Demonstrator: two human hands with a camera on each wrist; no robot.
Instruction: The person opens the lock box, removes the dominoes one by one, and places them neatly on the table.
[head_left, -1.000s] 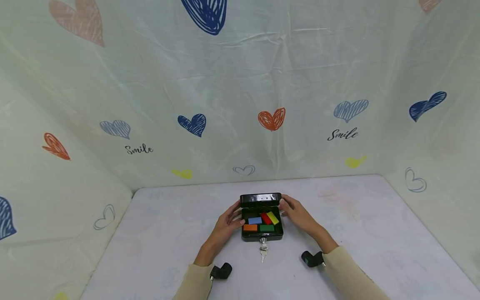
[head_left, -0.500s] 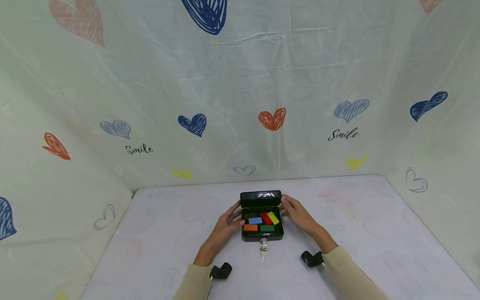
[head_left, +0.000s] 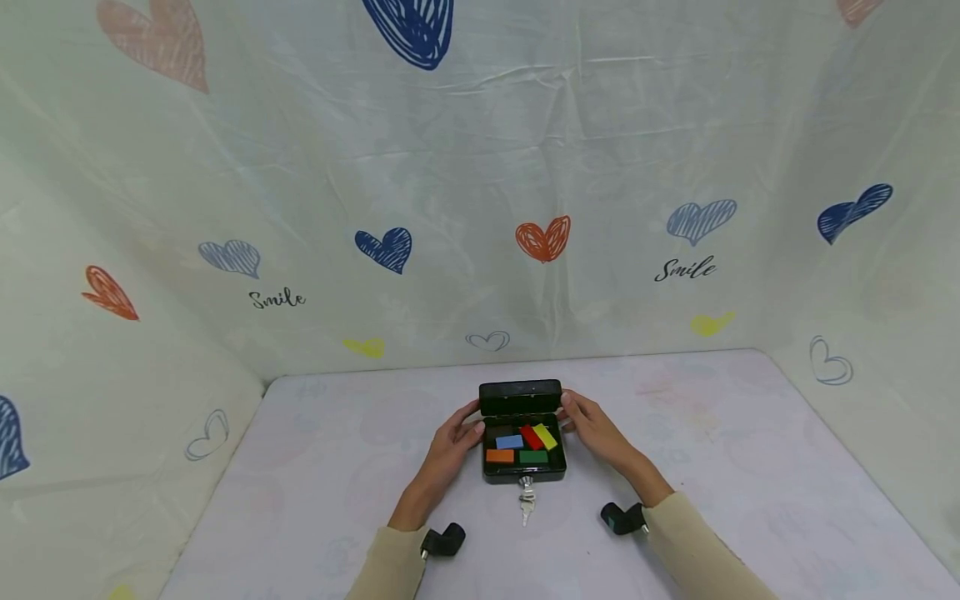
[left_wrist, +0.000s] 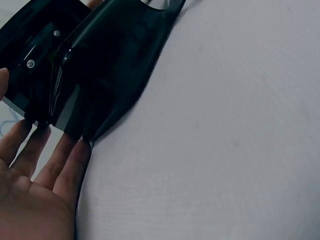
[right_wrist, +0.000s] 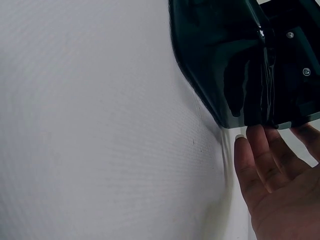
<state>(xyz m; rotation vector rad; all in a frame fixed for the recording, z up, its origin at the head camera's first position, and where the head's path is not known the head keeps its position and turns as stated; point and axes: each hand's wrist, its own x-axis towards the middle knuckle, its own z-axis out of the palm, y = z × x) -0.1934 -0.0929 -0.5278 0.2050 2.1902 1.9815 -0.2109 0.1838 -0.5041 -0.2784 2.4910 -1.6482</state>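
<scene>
A black cash box [head_left: 522, 477] stands on the table with its lid [head_left: 520, 398] swung up at the back. Inside lie several coloured blocks: a blue block [head_left: 509, 442], an orange block [head_left: 500, 456], a green block [head_left: 533, 457], plus a red block [head_left: 531, 437] leaning against a yellow block [head_left: 545, 437]. Keys [head_left: 527, 500] hang at the front lock. My left hand [head_left: 447, 450] touches the box's left side with straight fingers, its thumb lifted off. At the right rear, my right hand [head_left: 597, 431] rests its fingertips against the box and lid edge.
The white table [head_left: 337, 467] reaches back to a pale curtain [head_left: 450, 167] printed with hearts and words. Small black wrist cameras sit on both forearms, the left camera [head_left: 444, 540] and the right camera [head_left: 622, 518], just above the tabletop.
The lid has tilted further back, showing more of its inside. My left thumb has moved off the box's left rim toward the back. The right hand has barely shifted; box and blocks stay put.
</scene>
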